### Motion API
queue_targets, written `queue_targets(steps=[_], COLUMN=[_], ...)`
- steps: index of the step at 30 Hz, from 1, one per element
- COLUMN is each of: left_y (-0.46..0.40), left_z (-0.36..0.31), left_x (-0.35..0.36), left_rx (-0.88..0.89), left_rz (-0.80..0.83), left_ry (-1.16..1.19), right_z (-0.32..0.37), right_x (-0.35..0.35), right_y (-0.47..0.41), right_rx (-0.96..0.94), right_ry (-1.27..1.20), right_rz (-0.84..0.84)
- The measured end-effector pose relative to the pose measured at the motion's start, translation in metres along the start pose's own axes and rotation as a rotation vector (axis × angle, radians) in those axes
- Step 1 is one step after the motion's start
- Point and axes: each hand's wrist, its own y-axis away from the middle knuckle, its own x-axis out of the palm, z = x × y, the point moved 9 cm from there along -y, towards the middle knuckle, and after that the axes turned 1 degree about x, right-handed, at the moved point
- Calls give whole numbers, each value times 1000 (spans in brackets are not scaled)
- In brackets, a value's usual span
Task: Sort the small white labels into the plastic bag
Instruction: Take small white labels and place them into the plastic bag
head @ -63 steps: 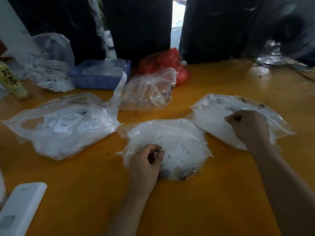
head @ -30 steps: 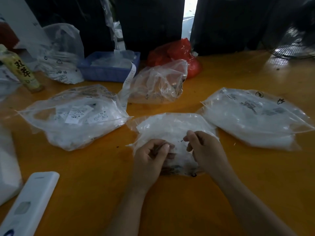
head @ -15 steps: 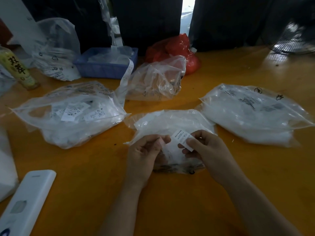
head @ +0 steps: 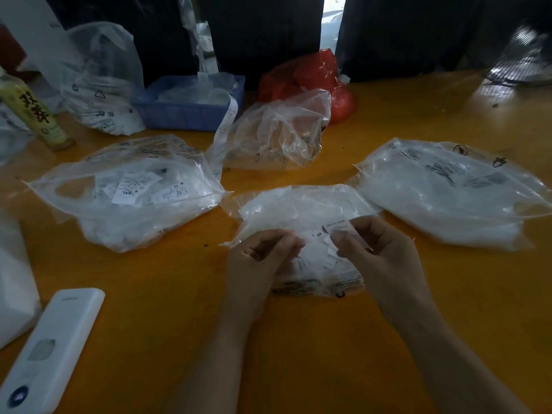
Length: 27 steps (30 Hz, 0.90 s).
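Note:
A clear plastic bag (head: 298, 209) full of small white labels lies in the middle of the orange table (head: 298, 339). My left hand (head: 258, 258) rests on the bag's near left part with its fingers curled round the plastic. My right hand (head: 379, 249) pinches a small white label (head: 336, 227) between thumb and fingers, just above the bag. A loose label marked XS (head: 319, 234) shows between my hands. Two more label-filled bags lie beside it: one on the left (head: 128, 189), one on the right (head: 448, 192).
Behind stand a crumpled clear bag (head: 280, 132), a red bag (head: 310, 79), a blue tray (head: 191, 103), another printed bag (head: 101, 85) and a yellow bottle (head: 33, 112). A white device (head: 50, 351) lies near the front left edge.
My right hand came from the right bag to the middle one, picked up a label and now holds it slightly higher and further right. My left hand stays on the middle bag.

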Motion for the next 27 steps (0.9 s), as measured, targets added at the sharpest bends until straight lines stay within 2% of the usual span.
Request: queue_targets(steps=[6,11,16,21,27], left_y=[4,10,9,12,13], left_z=[3,17,16,17,13], left_x=[5,10,12,14,16], left_rx=[-104,-138,-106,-105,-104], left_rz=[-54,-28,24,39,74], left_ry=[110,226,217,175,90], right_z=[1,-25,-24,-18,-16], right_x=[-1,3,5,-1,-3], right_y=[-5,-2,1,0,2], right_rx=[-92,-28,-65,-75,-121], right_ry=[-102,-165,-284,-212,-264], right_rz=[-113,-156,-114,-175,-172])
